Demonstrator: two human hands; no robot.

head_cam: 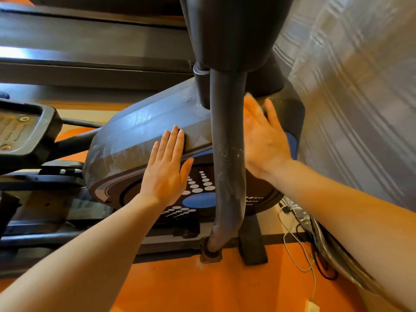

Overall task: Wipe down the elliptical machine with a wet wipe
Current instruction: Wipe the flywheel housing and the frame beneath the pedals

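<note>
**Both palms flat on the dusty flywheel housing**

The elliptical's flywheel housing [139,131] fills the middle of the frame, grey plastic streaked with pale dust along its curved top edge, with a blue oval and rows of white dots on its dark side panel. A dusty grey upright tube [228,158] crosses in front of it, running down to the orange floor [202,287].

My left hand [166,172] lies spread flat on the housing, left of the tube, fingers straight, holding nothing. My right hand [263,140] presses open against the housing right of the tube.

A silvery cover [360,97] crowds the right side; cables [299,251] trail at lower right. A pedal [20,131] sits at the left edge.
</note>
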